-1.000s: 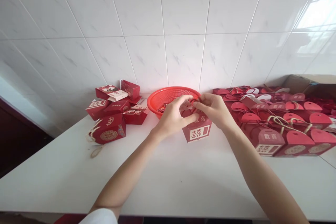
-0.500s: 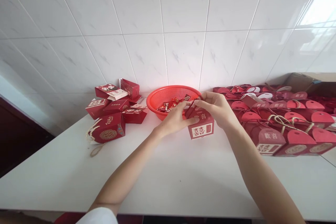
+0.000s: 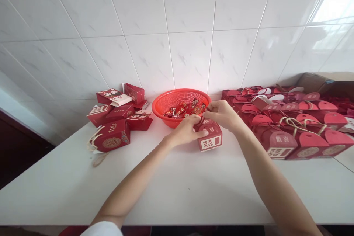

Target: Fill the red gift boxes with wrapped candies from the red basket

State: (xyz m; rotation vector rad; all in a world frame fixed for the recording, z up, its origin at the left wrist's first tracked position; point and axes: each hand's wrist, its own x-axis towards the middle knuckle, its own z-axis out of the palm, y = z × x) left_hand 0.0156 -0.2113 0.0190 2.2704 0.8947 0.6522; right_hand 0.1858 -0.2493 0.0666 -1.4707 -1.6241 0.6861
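While the left hand (image 3: 184, 131) steadies the work from the left, the right hand (image 3: 223, 114) operates at the top of a small red box (image 3: 217, 139). This box is located at the middle of the bench (image 3: 166, 191), on the near right side of a red plastic basket (image 3: 155, 113). Its near face carries a pale panel with dark red characters. Whether its base rests fully on the bench cannot be determined.

Left grip: closed on the box, with the thumb laid across the near sloping side and the fingers at the upper left; the far fingertips are hidden. Right grip: thumb and index finger pinched together on a dark red cord (image 3: 201, 121) at the top of the box. Both hands are close together, with the cord between them.

The basket stands near the tiled wall (image 3: 190, 59) and contains small wrapped pieces (image 3: 181, 110), mostly red. To the left, a loose pile of red boxes (image 3: 121, 113) lies on the bench at mixed angles. The nearest unit of the pile, a rope-handled box (image 3: 117, 134), bears a round gold emblem; its pale rope is at the left end. To the right, red boxes with rounded top flaps (image 3: 282, 140) stand side by side in rows. At the far right, an open brown carton (image 3: 315, 81) adjoins these rows.
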